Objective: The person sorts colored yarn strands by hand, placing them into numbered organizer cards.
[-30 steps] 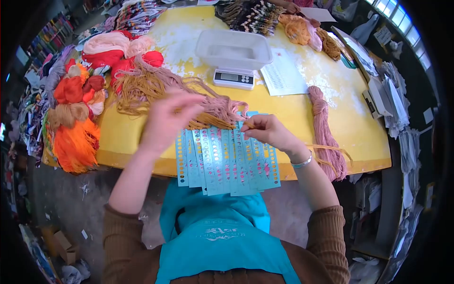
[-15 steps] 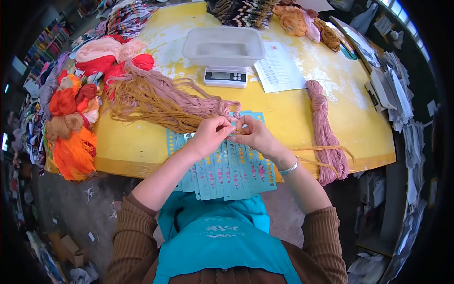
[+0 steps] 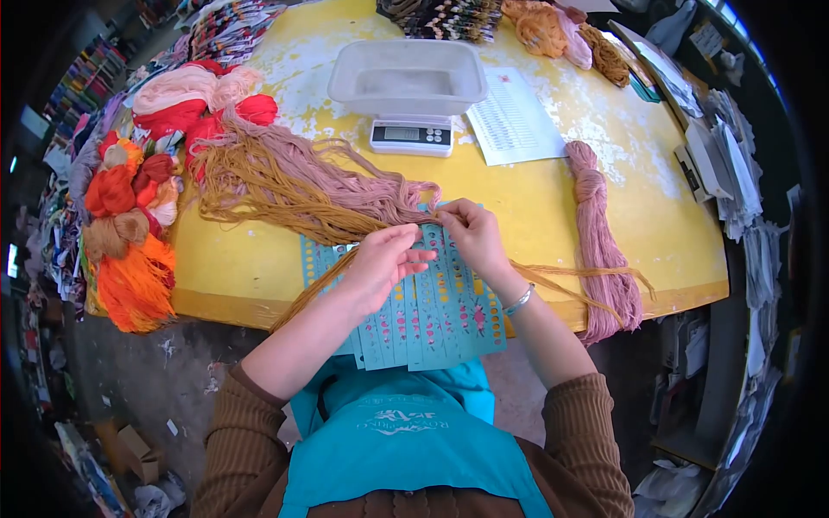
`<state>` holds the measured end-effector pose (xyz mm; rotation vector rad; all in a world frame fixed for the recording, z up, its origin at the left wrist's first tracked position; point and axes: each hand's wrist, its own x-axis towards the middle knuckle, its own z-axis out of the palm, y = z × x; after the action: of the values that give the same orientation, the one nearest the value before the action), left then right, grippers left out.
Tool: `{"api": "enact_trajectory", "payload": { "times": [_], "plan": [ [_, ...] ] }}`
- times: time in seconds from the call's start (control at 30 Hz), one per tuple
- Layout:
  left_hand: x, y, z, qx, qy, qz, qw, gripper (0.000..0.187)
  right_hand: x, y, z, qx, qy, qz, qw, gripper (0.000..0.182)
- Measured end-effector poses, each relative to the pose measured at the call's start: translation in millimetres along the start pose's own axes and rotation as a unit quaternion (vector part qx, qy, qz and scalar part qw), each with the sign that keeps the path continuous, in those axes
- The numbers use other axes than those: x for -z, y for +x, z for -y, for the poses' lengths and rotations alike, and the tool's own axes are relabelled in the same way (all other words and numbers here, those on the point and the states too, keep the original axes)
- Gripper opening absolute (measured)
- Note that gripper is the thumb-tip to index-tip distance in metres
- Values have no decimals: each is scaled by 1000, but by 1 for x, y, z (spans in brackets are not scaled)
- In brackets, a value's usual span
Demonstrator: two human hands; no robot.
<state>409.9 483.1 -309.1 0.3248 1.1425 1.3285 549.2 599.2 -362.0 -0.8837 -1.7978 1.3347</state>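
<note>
Teal printed cards (image 3: 406, 319) with punched holes lie overlapping at the table's front edge, under both hands. My right hand (image 3: 473, 235) pinches the end of the mustard-brown yarn (image 3: 285, 211) near the top of the cards. Beside it, my left hand (image 3: 389, 263) has its fingers partly spread, and mustard strands pass by it and hang toward the table edge. Pink yarn (image 3: 354, 186) lies along the mustard yarn. A knotted pink skein (image 3: 596, 250) rests at the right, with mustard strands across it and reaching toward my right wrist.
A digital scale (image 3: 411, 136) with a clear plastic tub (image 3: 408, 78) stands mid-table, beside a printed sheet (image 3: 520, 121). Red, orange and brown yarn bundles (image 3: 129, 216) fill the left side. More yarn (image 3: 544, 30) lies at the back. Papers and a box (image 3: 704, 164) line the right edge.
My hands have moved apart from their shared pinch. My left hand has lowered and opened its fingers, my right hand has shifted slightly up and right, and mustard strands now show beside my left forearm.
</note>
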Motion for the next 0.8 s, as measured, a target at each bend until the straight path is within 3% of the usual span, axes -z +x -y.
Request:
{"api": "enact_trajectory", "payload": {
  "times": [0.07, 0.13, 0.17, 0.3, 0.43, 0.47, 0.57, 0.8],
  "plan": [
    [-3, 3, 4, 12, -32, -8, 999, 32, -1, -1, -5, -14, -2, 14, 1000, 13],
    [1, 9, 8, 14, -37, -9, 999, 33, 1, -3, -3, -17, -123, 43, 991, 15],
    [2, 11, 10, 17, -44, -10, 999, 35, 1, -3, -6, -18, -122, 43, 991, 15],
    [2, 18, 14, 18, -2, -16, 1000, 31, 3, -2, -9, -48, 17, 66, 996, 14],
    [-1, 27, 27, -31, 152, -14, 988, 24, 6, -1, -8, -63, 106, 87, 989, 12],
    [-4, 27, 28, -49, 215, -36, 975, 21, 6, -2, -8, -62, 105, 86, 989, 12],
    [-6, 32, 27, -51, 231, -46, 970, 17, 4, -4, -12, -69, 117, 74, 988, 11],
    [-3, 36, 29, -66, 208, -34, 975, 16, 1, -7, -10, -38, 14, 31, 999, 12]
  ]
}}
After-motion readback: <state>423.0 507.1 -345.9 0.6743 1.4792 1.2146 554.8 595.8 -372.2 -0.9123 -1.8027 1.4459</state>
